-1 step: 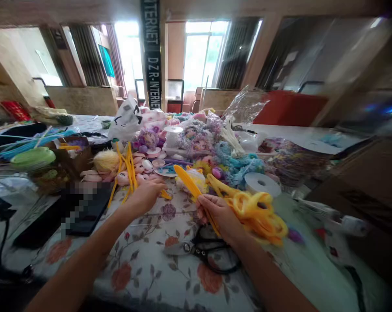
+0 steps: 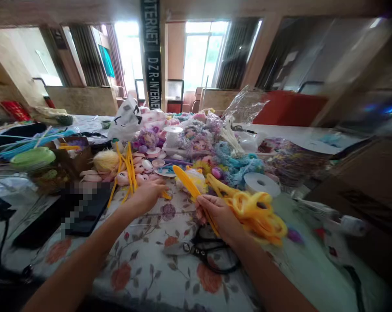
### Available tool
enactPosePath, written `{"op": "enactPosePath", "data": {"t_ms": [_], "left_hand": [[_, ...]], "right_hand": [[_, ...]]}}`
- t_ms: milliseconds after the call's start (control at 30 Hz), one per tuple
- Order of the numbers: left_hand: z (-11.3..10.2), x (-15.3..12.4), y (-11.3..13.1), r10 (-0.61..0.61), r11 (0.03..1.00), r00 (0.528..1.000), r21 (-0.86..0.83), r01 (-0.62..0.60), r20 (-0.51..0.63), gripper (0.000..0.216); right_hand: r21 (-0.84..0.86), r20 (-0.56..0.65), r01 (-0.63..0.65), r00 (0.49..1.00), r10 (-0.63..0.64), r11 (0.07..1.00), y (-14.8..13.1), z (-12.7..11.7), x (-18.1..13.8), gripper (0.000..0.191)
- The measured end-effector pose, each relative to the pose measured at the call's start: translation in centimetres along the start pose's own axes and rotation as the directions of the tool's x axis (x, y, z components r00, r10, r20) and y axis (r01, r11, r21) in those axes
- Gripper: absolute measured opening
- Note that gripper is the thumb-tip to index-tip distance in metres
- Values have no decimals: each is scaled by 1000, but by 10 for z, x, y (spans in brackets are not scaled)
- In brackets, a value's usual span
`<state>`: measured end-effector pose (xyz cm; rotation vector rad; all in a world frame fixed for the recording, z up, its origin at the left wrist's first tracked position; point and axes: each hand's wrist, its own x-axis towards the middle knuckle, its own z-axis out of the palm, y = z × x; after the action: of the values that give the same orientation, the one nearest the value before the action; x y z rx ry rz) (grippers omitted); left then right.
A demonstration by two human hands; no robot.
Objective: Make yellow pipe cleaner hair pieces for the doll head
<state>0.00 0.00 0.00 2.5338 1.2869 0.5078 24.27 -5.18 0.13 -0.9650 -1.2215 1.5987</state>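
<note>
My right hand (image 2: 213, 213) is closed around a flat bundle of yellow yarn (image 2: 187, 181), which sticks out up and to the left; its thin ends hang below the fist. My left hand (image 2: 148, 196) is curled over a short piece of yellow yarn (image 2: 165, 195) that shows under the fingertips. Beside the left hand, long yellow strands (image 2: 131, 167) lie over several doll heads (image 2: 122, 178). A loose yellow skein (image 2: 259, 216) rests right of my right hand. Under that hand lie black-handled scissors (image 2: 204, 251), blades to the left.
Doll parts and curly blue yarn (image 2: 240, 164) are heaped at the back. A white ribbon roll (image 2: 262, 185) lies right of centre. A dark phone (image 2: 90, 210) and a green-lidded jar (image 2: 33, 158) are at left. A glue gun (image 2: 332, 229) and cardboard box (image 2: 371, 182) stand at right.
</note>
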Motion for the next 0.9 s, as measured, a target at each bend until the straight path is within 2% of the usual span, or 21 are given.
{"op": "enactPosePath", "data": {"t_ms": [167,300,367,400,433,500,567,667,733,800,900], "left_hand": [[8,14,2,-47,998,999,-44,48,19,11],[6,18,2,-116,975,993,-195,109,-21,6],[1,16,9,-136,926,991,-358,121,-15,11],[-1,14,14,-147,839,989,-530,122,-5,14],[-3,13,20,-153,682,988,-723,113,9,20],[-6,9,33,-132,375,988,-919,120,75,25],[-6,7,43,-131,191,985,-972,137,113,24],[-2,6,48,-178,35,971,-985,169,160,22],[1,5,43,-197,6,963,-982,189,184,16],[1,1,35,-185,36,960,-974,222,212,16],[-1,-7,23,-65,121,954,-946,300,294,39]], "right_hand": [[-5,23,-12,1000,12,1000,3,2,-1,34],[23,29,0,1000,-1,1000,3,0,-1,33],[41,15,12,1000,-12,999,2,0,-1,33],[53,7,16,1000,-16,998,1,0,-1,32],[67,0,17,1000,-17,998,1,0,-1,32],[92,-8,12,1000,-11,996,1,2,-2,31],[109,-5,10,1000,-9,994,1,3,-1,31],[127,9,19,1000,-21,992,0,3,-1,30],[94,47,18,999,-22,995,-5,-3,-3,31],[-22,154,-7,988,10,1000,-14,-15,-6,33],[-331,374,-23,915,153,943,-30,-37,-14,37]]}}
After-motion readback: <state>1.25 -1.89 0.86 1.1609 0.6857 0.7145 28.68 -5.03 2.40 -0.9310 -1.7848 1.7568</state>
